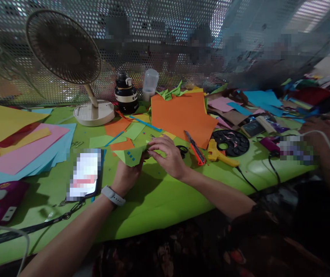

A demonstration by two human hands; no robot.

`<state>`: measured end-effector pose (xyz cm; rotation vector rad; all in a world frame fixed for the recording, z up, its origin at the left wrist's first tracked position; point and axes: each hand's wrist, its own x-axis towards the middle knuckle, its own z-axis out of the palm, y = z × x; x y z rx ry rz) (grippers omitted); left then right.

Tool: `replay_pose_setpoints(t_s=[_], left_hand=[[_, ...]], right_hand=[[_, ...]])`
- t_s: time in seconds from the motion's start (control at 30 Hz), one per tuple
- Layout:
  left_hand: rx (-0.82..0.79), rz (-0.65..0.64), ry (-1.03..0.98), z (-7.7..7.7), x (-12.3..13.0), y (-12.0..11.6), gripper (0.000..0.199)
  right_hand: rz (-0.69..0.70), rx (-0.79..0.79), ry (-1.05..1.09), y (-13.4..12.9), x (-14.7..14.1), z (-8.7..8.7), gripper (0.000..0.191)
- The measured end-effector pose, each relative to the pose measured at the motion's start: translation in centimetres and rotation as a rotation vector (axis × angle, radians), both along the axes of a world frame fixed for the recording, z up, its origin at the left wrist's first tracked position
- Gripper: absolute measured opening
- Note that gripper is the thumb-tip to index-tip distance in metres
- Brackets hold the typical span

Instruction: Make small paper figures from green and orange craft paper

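Observation:
My left hand (127,176), with a grey watch on its wrist, holds a folded light-green paper piece (128,157) from below. Small blue squares are stuck on the paper's face. My right hand (167,156) meets the paper's right end with thumb and fingers pinched together. What lies between those fingertips is too small to make out. Just beyond my hands are orange paper scraps (123,144), green scraps (135,130) and thin blue strips (146,123). To the right of my right hand lie black-handled scissors (183,151), partly hidden, and an orange utility knife (196,150).
A yellow glue gun (221,156) rests by a round black tray (234,143). Left of my hands lie a lit phone (84,175) and coloured sheets (34,150). Behind stand a fan (94,113), a black bottle (126,94) and orange paper (179,115). Another person's hand (316,130) is far right.

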<state>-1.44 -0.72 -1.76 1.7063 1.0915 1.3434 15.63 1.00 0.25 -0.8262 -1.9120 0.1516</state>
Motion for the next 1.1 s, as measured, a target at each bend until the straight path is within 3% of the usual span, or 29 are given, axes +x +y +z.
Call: replay_pose_setpoints(t_s=[0.23, 0.43, 0.63, 1.1], left_hand=[[0.039, -0.038, 0.051, -1.0, -0.2, 0.4, 0.022], [-0.075, -0.088, -0.115, -0.1, 0.2, 0.0, 0.027], [-0.132, -0.097, -0.109, 0.3, 0.3, -0.2, 0.03], [-0.073, -0.109, -0.077, -0.7, 0.1, 0.0, 0.03]], right_hand=[[0.012, 0.023, -0.016, 0.2, 0.1, -0.1, 0.004], [0.026, 0.0, 0.015, 0.3, 0.2, 0.2, 0.005], [0.037, -0.006, 0.029, 0.4, 0.4, 0.5, 0.005], [0.027, 0.02, 0.015, 0.4, 0.3, 0.4, 0.004]])
